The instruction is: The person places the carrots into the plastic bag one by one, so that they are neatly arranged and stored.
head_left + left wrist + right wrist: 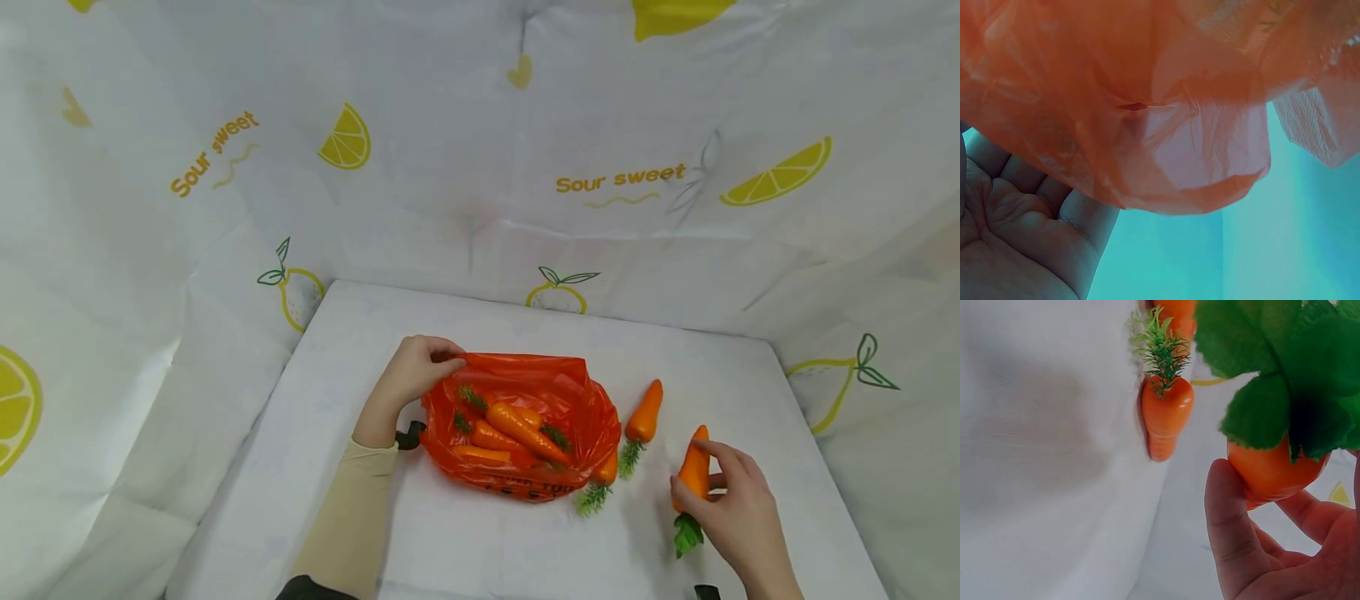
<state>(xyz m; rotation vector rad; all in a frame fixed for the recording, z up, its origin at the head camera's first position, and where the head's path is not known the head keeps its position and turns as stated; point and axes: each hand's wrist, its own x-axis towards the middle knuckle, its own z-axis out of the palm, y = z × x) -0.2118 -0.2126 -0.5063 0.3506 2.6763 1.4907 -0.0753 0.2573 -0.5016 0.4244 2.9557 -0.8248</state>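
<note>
A red plastic bag [525, 487] lies open on the table, with several orange carrots [517, 425] inside it. At its upper left corner, my left hand [420, 367] pinches the rim between thumb and fingers. In the left wrist view the bag's thin film [1166, 144] hides the fingertips of that hand [1029, 231]. To the right of the bag, my right hand [738, 500] grips a carrot [693, 471] with broad green leaves [1260, 362], its tip pointing away from me. Thumb and fingers lie on opposite sides of it.
Between the bag and my right hand lies a loose carrot [645, 412] with feathery greens. Another carrot [606, 468] rests against the bag's right side, partly covered by it. A white sheet printed with lemons [450, 183] rises behind the white table [450, 550].
</note>
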